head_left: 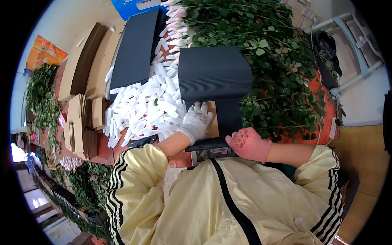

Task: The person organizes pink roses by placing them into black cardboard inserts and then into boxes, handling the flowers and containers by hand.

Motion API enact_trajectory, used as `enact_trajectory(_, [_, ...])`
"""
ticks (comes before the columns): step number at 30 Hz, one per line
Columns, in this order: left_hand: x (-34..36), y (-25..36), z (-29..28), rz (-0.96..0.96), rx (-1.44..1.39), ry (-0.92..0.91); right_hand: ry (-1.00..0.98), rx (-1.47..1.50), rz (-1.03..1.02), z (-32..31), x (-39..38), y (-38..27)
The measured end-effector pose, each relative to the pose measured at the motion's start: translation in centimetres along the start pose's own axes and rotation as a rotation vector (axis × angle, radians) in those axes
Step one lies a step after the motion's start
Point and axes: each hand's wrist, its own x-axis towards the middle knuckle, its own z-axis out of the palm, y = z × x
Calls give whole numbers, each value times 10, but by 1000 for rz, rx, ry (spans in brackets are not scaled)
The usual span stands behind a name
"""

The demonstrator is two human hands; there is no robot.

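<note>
1. A worker in a cream jacket with black-striped sleeves is filling the lower centre of the frame, both gloved forearms angling toward the middle.
2. Leafy green stems are spreading across the upper right, covering much of a red table.
3. Slim white pieces are lying in a loose heap left of centre, spilling close to the worker's left hand.
4. A long black slab is lying at upper left, beside stacked brown cardboard.
5. A stack of black sheets is sitting at upper centre, its near edge just above the left fingertips and well above the right hand.
6. The right hand, in a pinkish-red glove, is curling its fingers right of centre; whether they are clamping anything, one cannot tell.
7. The left hand, in a white glove, is lying palm down at centre, fingers extended and slightly apart, gripping nothing visible.
8. A black panel is extending below the stack, between the hands, its lower end just beside the right glove.
9. A brown cardboard piece is showing between the left hand and that panel.
</note>
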Motion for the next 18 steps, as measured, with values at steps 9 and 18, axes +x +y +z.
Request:
enact_trajectory(9, [6,-23,5,148,-19,85,154,84,96,-67,114,56])
enact_trajectory(18, [-22,-8,-66,241,-22,25,-171,742,-165,-26,184,152])
